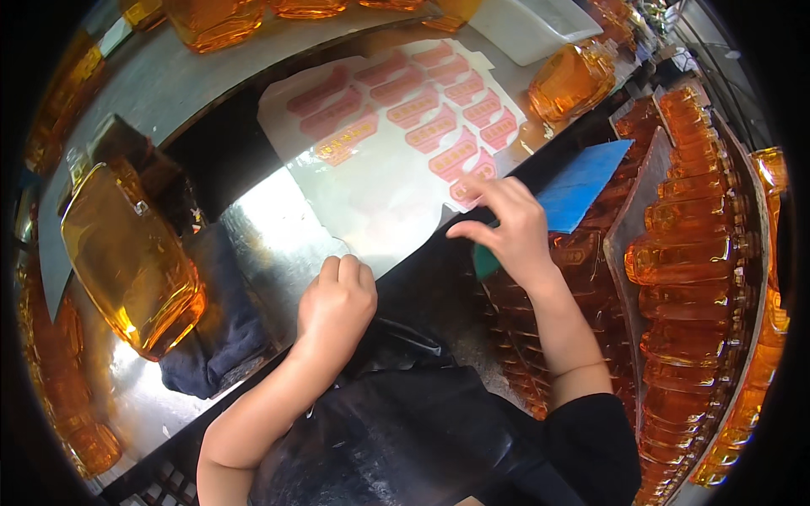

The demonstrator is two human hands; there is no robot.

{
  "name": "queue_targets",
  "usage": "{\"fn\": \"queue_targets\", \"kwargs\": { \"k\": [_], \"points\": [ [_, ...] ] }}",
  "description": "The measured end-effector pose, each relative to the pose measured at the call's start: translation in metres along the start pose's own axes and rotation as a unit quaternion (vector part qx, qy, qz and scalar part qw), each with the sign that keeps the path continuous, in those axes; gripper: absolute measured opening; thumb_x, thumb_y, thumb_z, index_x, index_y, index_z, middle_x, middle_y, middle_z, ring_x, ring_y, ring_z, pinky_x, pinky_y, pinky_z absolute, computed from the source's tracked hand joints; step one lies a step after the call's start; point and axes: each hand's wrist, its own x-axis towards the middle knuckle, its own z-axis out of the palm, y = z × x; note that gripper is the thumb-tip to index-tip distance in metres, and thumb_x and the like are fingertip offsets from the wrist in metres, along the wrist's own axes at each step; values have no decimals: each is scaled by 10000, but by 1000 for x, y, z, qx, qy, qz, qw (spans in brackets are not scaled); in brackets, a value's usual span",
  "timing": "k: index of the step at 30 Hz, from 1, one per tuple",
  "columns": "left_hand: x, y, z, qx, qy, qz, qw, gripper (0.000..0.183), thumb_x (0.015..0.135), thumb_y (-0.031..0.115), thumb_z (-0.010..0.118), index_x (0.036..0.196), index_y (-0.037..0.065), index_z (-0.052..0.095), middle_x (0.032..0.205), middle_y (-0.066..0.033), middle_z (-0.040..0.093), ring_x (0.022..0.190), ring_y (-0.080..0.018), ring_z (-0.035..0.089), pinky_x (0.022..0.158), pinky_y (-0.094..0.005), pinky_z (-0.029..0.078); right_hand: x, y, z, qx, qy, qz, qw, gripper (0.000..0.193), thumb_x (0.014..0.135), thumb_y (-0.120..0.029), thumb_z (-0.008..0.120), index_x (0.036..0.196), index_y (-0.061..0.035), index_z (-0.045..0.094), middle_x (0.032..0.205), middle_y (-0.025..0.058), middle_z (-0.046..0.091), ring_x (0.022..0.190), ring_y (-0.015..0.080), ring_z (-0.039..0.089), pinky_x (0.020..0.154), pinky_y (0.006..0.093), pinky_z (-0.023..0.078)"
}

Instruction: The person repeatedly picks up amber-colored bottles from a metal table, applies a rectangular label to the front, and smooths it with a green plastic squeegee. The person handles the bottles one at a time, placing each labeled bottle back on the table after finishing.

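Note:
A white backing sheet [371, 202] with rows of pink and gold labels [413, 110] lies on the metal table in front of me. Along its near right edge my right hand [512, 226] hovers over the last label, thumb and fingers apart. My left hand [337, 302] is closed at the sheet's near edge; its curled fingers hide whatever is in them. To the left, a large flat glass bottle of amber liquid [133, 257] rests tilted on a folded dark blue cloth [215, 354].
Several amber bottles [211, 24] line the table's far side; another bottle [574, 80] sits by a white tray [536, 29]. At my right, crates hold rows of amber bottles [688, 295]. A blue board [584, 185] lies over them beside my right hand.

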Motion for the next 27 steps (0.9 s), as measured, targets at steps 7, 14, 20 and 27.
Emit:
{"fn": "queue_targets", "kwargs": {
  "k": [7,14,20,27],
  "points": [
    [10,6,5,27,-7,-32,999,144,681,88,622,749,109,496,771,-46,491,747,-184,565,580,-278,515,-27,30,26,-173,35,-39,984,481,646,-200,832,1101,-131,694,927,-3,654,874,203,621,660,301,535],
    [2,-20,-26,-220,-32,-63,973,265,798,60,672,1047,-16,619,1067,-168,653,955,-325,646,812,-385,548,-5,13,-3,1,78,-14,997,108,773,-37,757,877,-52,735,840,64,702,772,240,649,678,308,518],
    [-51,-113,-153,-270,191,-54,942,603,818,182,774,1351,8,552,1379,-198,547,1290,-352,527,1077,-452,422,63,-72,-18,358,-33,172,917,105,929,-17,638,951,57,711,874,69,722,793,99,658,735,219,505],
    [-108,-136,-123,-293,117,-309,897,1388,612,286,939,1574,53,-33,1578,-241,222,1473,-366,242,1190,-478,258,184,-199,-18,194,9,-352,916,194,804,13,692,991,-7,743,860,74,723,767,160,662,694,266,504]
  ]
}}
